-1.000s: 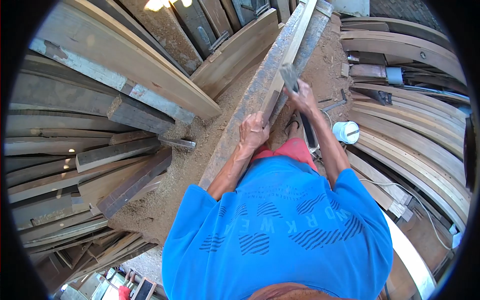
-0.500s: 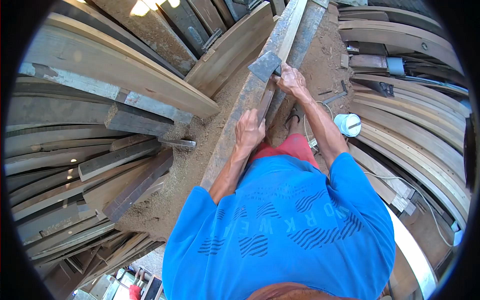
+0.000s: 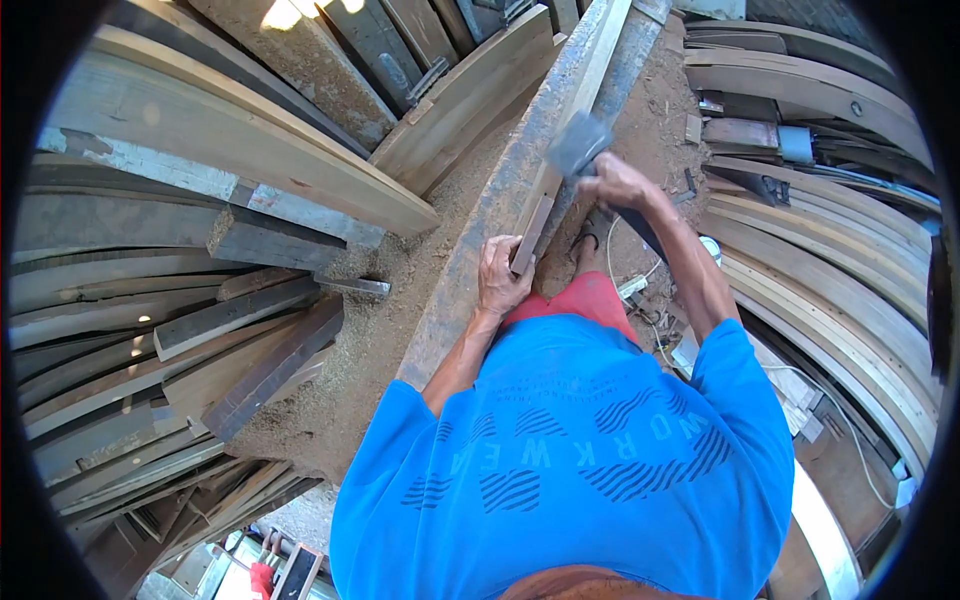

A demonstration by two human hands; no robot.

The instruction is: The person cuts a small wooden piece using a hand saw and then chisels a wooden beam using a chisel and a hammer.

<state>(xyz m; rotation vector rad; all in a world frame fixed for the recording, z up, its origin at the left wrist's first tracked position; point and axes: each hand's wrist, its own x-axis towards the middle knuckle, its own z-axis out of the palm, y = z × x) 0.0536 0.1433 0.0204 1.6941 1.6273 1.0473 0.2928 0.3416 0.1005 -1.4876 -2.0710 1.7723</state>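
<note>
My right hand (image 3: 622,183) is closed round the dark handle of a hatchet (image 3: 580,145), close up to the head. The broad grey head is slightly blurred and hangs above a long wooden strip (image 3: 600,60). Past my hand, the handle runs back under my forearm. My left hand (image 3: 505,275) is wrapped round the near end of a narrow brown piece of wood (image 3: 532,232). That piece lies along a long, worn beam (image 3: 470,255), in line with the pale strip. I cannot tell whether the two are joined.
Stacked boards (image 3: 120,240) crowd the left side, and long curved planks (image 3: 830,240) fill the right. Sawdust (image 3: 390,310) covers the ground beside the beam. A white bucket (image 3: 711,250) is partly hidden behind my right arm. A pale cable (image 3: 850,420) runs along the right.
My right hand has moved right and slightly down with the hatchet, which has turned. My left hand has shifted slightly right and down along the brown wood. My right arm now covers most of the bucket.
</note>
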